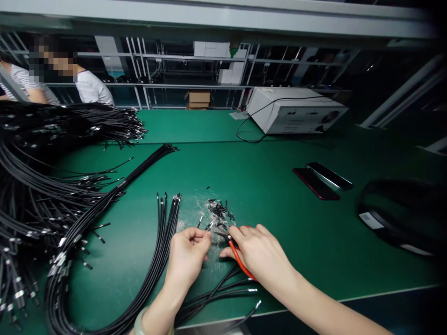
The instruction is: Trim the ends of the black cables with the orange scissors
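Observation:
My left hand (189, 253) pinches the end of a black cable (208, 226), its tip pointing up past the fingers. My right hand (258, 251) is wrapped around red-handled cutting pliers (240, 261), whose metal jaws point left toward the cable end. Whether the jaws touch the cable I cannot tell. Just beyond both hands lies a small heap of short black offcuts (219, 210) among pale shreds. A bunch of black cables (167, 223) with bare ends curves along the left of my left hand. More cable ends (237, 288) lie below the hands near the table edge.
A large pile of black cables (42, 186) covers the left of the green table (272, 186). At the right lie two phone-like dark objects (321, 181) and a dark, blurred item (394, 218). A white machine (296, 111) stands at the back. People (92, 86) sit at far left.

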Motion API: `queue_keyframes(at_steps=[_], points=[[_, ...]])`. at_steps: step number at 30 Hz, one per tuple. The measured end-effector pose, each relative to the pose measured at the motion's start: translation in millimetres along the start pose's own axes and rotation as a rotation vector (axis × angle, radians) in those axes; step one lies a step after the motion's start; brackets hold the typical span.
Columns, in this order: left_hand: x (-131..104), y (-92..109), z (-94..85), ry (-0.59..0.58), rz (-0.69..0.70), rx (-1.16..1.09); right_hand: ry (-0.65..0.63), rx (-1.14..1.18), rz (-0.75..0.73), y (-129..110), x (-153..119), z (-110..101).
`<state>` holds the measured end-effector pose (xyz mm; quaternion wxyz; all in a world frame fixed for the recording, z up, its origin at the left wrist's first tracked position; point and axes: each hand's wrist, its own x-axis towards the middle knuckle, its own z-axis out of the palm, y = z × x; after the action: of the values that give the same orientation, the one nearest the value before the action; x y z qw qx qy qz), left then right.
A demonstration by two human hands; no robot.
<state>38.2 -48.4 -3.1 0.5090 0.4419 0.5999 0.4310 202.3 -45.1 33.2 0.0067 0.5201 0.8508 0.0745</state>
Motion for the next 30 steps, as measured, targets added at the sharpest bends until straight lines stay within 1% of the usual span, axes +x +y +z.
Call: queue_keyframes(at_steps=[4, 13, 21, 25, 27, 28, 29, 30], points=[[-0.6, 2.5, 0.9, -0.001, -0.006, -0.002, -0.012, -0.026, 0.001, -5.6, 4.6, -0.4], [-1.7, 2.4, 0.2, 0.012, -0.022, 0.0, 0.049, -0.098, -0.04, -6.3, 7.7, -3.8], [-0.7, -0.8, 0.7, 0.022, -0.024, -0.006, 0.051, -0.148, -0.096, -6.5, 9.6, 0.0], [-2.2, -0.2, 0.1, 0.012, -0.023, -0.025, 0.021, -0.1, -0.114, -0.5, 12.1, -1.9], [-3.2, 1.8, -1.2, 0.003, -0.03, -0.045, 0.012, -0.035, -0.065, 4.9, 14.2, -4.0], [-3.6, 3.2, -2.0, -0.003, -0.035, -0.057, 0.022, 0.024, -0.007, 7.4, 15.4, -4.7], [-3.7, 4.6, -2.9, -0.012, -0.038, -0.07, 0.031, 0.122, 0.064, 9.4, 16.8, -5.0], [-3.7, 6.1, -3.7, -0.026, -0.04, -0.088, 0.028, 0.272, 0.138, 10.6, 18.3, -4.9]])
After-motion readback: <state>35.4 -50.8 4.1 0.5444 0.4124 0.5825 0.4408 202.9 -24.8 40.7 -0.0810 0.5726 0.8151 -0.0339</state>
